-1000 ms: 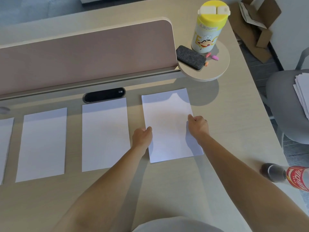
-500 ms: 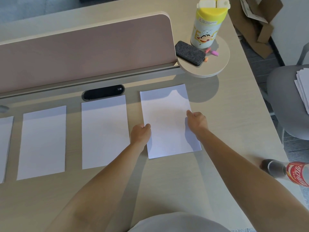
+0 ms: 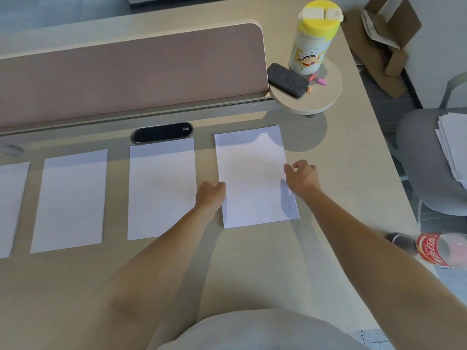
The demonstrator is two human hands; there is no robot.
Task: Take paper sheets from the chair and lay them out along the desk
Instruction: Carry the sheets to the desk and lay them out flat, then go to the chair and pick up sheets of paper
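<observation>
Lying flat, the sheet (image 3: 252,173) is pinched by left hand (image 3: 211,195); right hand (image 3: 302,178) spread beside.

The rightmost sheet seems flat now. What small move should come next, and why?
Probably swing the right hand toward the paper stack on the chair. The rightmost sheet lies flat in line with the others, this hand's fingers look raised off it, and bare desk shows to its right.

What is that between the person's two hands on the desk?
In the head view, the rightmost paper sheet lies flat on the desk between the left hand and the right hand, one hand at each long edge.
</observation>
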